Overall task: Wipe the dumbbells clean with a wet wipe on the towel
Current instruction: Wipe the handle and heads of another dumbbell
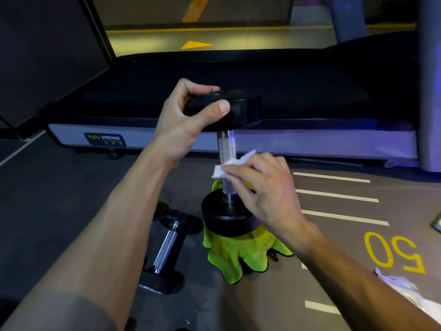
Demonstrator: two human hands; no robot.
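While left hand (183,125) grips upright black dumbbell (226,149) head, right hand (267,187) pinches white wipe (226,167) on chrome handle.

dim room, blue-violet glow from right, wide-angle bending at edges.

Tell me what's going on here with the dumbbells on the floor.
A person is cleaning a dumbbell stood on end on a yellow-green towel. The left hand grips its top head to steady it, while the right hand holds a white wet wipe against the metal handle. A second dumbbell lies on the floor just left of the towel.
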